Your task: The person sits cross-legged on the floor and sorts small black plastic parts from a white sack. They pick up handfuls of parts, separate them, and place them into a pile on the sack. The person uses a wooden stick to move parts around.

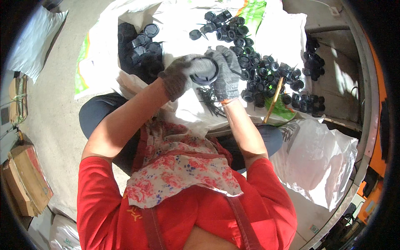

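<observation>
Both my hands wear grey knit gloves and meet over a bright white sheet [178,34]. My left hand [181,75] grips the left side of a round black plastic part [204,71] with a ring-shaped rim. At its right side is my right hand [225,70], fingers bent against the rim; a thin dark piece sticks out beside it. Below the hands lies a small heap of thin dark plastic sprigs [210,100]. A large pile of black plastic rings or caps [259,72] spreads to the right. More round black parts [145,40] fill a dark bag or container at the left.
A wooden stick [274,100] leans at the pile's lower right edge. Beyond it, more black parts [307,103] lie near a metal frame. A clear plastic bag [318,159] is by my right knee. Cardboard boxes [29,178] and a white sack [36,40] stand at the left.
</observation>
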Tool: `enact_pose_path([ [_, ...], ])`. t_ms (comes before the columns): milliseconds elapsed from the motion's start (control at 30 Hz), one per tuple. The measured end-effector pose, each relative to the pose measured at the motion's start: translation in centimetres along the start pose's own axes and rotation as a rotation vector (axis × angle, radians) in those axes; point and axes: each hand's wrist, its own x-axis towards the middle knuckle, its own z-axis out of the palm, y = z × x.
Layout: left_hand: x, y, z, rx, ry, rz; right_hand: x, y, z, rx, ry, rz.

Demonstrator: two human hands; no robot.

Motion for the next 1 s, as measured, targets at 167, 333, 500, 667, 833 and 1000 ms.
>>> enact_pose_path([
  [167,-0.1,0.6,0.2,1.291,0.163,0.592,0.7,3.5,-1.4,-0.709,-0.099,-0.133],
  [333,0.0,2.0,-3.6,1.626,0.375,0.186,-0.6,1.1,-9.6,-1.16,-0.428,0.005],
  [500,-0.1,4.0,-3.3,1.335,0.393,0.067,-6.5,-2.4,-24.7,-0.886,0.301,-0.179],
  [667,-0.1,2.7,-1.3,1.302,0.222,0.213,-17.7,-5.4,-33.5,-1.461,0.242,0.387],
  [833,0.0,0.8,-1.9,1.334,0.138,0.252,-27.7,6.6,-38.6,-1.397,-0.057,0.707],
  [1000,-0.5,-0.1,-1.3,1.324,0.134,0.188,-31.4,10.1,-34.0,-1.107,0.082,0.732],
])
